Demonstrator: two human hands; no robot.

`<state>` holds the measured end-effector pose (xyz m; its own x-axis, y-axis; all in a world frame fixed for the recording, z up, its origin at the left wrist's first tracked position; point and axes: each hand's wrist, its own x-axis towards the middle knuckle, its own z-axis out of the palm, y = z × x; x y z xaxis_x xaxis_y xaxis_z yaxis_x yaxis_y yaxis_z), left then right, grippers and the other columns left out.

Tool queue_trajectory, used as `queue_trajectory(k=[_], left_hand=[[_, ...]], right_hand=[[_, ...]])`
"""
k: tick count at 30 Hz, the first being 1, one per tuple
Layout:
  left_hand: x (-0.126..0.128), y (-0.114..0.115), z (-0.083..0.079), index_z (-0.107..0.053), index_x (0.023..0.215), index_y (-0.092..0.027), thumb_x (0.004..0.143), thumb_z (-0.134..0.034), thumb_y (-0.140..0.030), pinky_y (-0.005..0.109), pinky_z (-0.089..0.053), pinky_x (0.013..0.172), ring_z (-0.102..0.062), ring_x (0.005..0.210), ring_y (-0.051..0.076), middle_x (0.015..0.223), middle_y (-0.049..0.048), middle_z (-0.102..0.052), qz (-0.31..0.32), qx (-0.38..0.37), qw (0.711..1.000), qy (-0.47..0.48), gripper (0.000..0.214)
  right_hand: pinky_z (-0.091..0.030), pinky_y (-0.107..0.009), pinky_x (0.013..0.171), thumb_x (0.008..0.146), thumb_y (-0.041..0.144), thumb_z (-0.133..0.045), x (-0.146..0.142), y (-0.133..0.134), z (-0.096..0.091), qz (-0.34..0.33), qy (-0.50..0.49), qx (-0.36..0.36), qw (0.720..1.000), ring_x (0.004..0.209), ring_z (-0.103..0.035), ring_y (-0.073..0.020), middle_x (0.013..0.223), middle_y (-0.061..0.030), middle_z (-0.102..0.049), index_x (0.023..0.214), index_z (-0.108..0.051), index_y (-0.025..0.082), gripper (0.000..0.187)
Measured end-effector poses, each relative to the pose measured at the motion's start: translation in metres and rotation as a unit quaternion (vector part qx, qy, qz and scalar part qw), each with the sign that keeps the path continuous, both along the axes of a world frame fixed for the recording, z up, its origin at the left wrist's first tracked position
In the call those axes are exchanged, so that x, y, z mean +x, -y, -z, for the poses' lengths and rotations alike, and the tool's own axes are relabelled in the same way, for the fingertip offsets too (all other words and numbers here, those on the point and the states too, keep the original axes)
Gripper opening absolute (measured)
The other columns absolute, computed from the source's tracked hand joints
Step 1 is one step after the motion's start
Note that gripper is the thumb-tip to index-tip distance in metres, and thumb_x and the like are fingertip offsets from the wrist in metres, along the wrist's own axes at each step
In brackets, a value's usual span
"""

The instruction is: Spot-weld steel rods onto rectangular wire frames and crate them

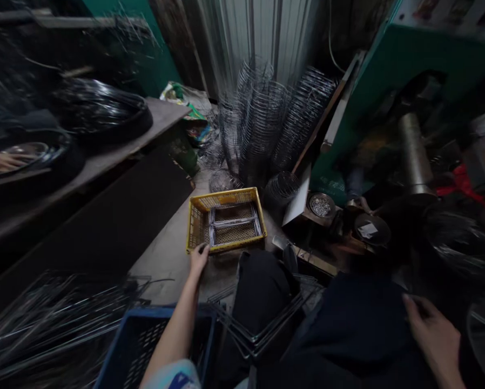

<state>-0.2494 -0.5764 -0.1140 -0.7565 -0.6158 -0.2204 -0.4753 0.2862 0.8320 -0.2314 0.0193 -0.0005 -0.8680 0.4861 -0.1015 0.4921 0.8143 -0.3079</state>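
Observation:
My left hand [199, 257] reaches forward, its fingers closed on the near left corner of the rim of a yellow plastic crate [226, 249]. Inside the crate lie thin metal wire frames [234, 221], bundled along the sides and across the middle. My right hand [435, 332] is at the right beside my dark-clad thigh, with thumb and fingers loosely apart and nothing seen in it. Bent wire frames [253, 340] rest around my left knee. A blue crate [133, 324] stands below my left forearm.
Stacks of wire rings [262, 119] stand behind the yellow crate. A workbench [161, 121] with black basins runs along the left; another person's hand [7, 161] is there. Long wires [64, 324] lie lower left. A green machine [388, 81] and a bowl of small metal parts [322, 205] are right.

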Motion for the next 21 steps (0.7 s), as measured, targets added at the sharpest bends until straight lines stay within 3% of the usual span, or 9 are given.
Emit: queue_trajectory(k=[4, 5, 6, 8, 11, 13, 17, 19, 21], left_hand=[[0.074, -0.059, -0.04, -0.059, 0.063, -0.015, 0.077, -0.062, -0.056, 0.027, -0.044, 0.063, -0.055, 0.065, 0.017, 0.062, 0.0011, -0.059, 0.212, 0.07, 0.975, 0.024, 0.044], [0.093, -0.077, -0.052, -0.061, 0.068, -0.015, 0.083, -0.058, -0.052, 0.027, -0.044, 0.065, -0.055, 0.069, 0.017, 0.068, 0.0016, -0.06, 0.333, 0.089, 0.938, 0.026, 0.04], [0.109, -0.094, -0.063, -0.061, 0.072, -0.016, 0.086, -0.056, -0.048, 0.027, -0.043, 0.067, -0.055, 0.071, 0.017, 0.071, 0.0019, -0.06, 0.41, 0.08, 0.908, 0.021, 0.036], [0.132, -0.122, -0.08, -0.058, 0.077, -0.017, 0.09, -0.052, -0.04, 0.028, -0.042, 0.07, -0.053, 0.076, 0.018, 0.078, 0.0036, -0.059, 0.472, 0.007, 0.881, 0.004, 0.027], [0.144, -0.14, -0.088, -0.055, 0.08, -0.018, 0.095, -0.042, -0.031, 0.031, -0.042, 0.074, -0.052, 0.082, 0.019, 0.084, 0.0067, -0.057, 0.494, -0.081, 0.866, -0.014, 0.023], [0.142, -0.143, -0.088, -0.052, 0.078, -0.018, 0.095, -0.041, -0.03, 0.032, -0.043, 0.075, -0.052, 0.082, 0.02, 0.084, 0.0076, -0.056, 0.505, -0.119, 0.855, -0.018, 0.023], [0.126, -0.147, -0.099, -0.048, 0.073, -0.02, 0.094, -0.041, -0.032, 0.035, -0.043, 0.083, -0.051, 0.078, 0.02, 0.078, 0.0045, -0.053, 0.513, -0.181, 0.838, -0.043, 0.025], [0.109, -0.152, -0.115, -0.048, 0.073, -0.02, 0.093, -0.041, -0.035, 0.032, -0.043, 0.079, -0.052, 0.077, 0.02, 0.079, 0.0047, -0.054, 0.502, -0.202, 0.84, -0.043, 0.026], [0.083, -0.157, -0.132, -0.048, 0.074, -0.02, 0.094, -0.039, -0.038, 0.028, -0.041, 0.068, -0.052, 0.071, 0.019, 0.075, 0.004, -0.055, 0.491, -0.221, 0.843, -0.008, 0.029]], right_hand=[[-0.046, -0.037, 0.063, 0.078, 0.062, -0.049, -0.002, 0.004, 0.005, -0.019, -0.039, 0.023, 0.999, 0.077, -0.069, -0.0338, 0.059, -0.0057, -0.068, 0.091, -0.069, 0.023, 0.046], [-0.046, -0.036, 0.063, 0.079, 0.061, -0.048, -0.002, 0.005, 0.006, -0.026, -0.052, 0.028, 0.998, 0.076, -0.069, -0.033, 0.058, -0.0058, -0.067, 0.092, -0.069, 0.022, 0.046], [-0.046, -0.036, 0.063, 0.08, 0.061, -0.048, -0.002, 0.006, 0.008, -0.033, -0.067, 0.032, 0.997, 0.075, -0.068, -0.0321, 0.058, -0.0061, -0.067, 0.093, -0.07, 0.021, 0.047], [-0.045, -0.035, 0.061, 0.082, 0.061, -0.046, -0.001, 0.008, 0.009, -0.046, -0.095, 0.042, 0.994, 0.069, -0.067, -0.0301, 0.058, -0.0069, -0.066, 0.093, -0.07, 0.019, 0.05], [-0.043, -0.033, 0.059, 0.084, 0.06, -0.044, 0.004, 0.009, 0.008, -0.066, -0.14, 0.043, 0.987, 0.064, -0.064, -0.0269, 0.06, -0.0081, -0.066, 0.091, -0.072, 0.016, 0.053], [-0.044, -0.032, 0.06, 0.084, 0.059, -0.048, 0.011, 0.006, 0.005, -0.072, -0.17, 0.002, 0.983, 0.062, -0.064, -0.0242, 0.059, -0.0068, -0.065, 0.09, -0.072, 0.016, 0.049], [-0.044, -0.026, 0.049, 0.08, 0.057, -0.061, 0.027, -0.014, 0.003, -0.013, -0.21, -0.214, 0.954, 0.046, -0.056, -0.0164, 0.052, -0.0006, -0.059, 0.087, -0.068, 0.015, 0.043], [-0.042, -0.023, 0.044, 0.077, 0.055, -0.066, 0.035, -0.029, 0.004, 0.014, -0.238, -0.313, 0.919, 0.043, -0.054, -0.0135, 0.052, 0.001, -0.057, 0.085, -0.066, 0.015, 0.041], [-0.041, -0.021, 0.043, 0.076, 0.053, -0.068, 0.042, -0.048, 0.01, 0.036, -0.271, -0.356, 0.894, 0.043, -0.053, -0.0121, 0.052, 0.0019, -0.057, 0.083, -0.066, 0.014, 0.039]])
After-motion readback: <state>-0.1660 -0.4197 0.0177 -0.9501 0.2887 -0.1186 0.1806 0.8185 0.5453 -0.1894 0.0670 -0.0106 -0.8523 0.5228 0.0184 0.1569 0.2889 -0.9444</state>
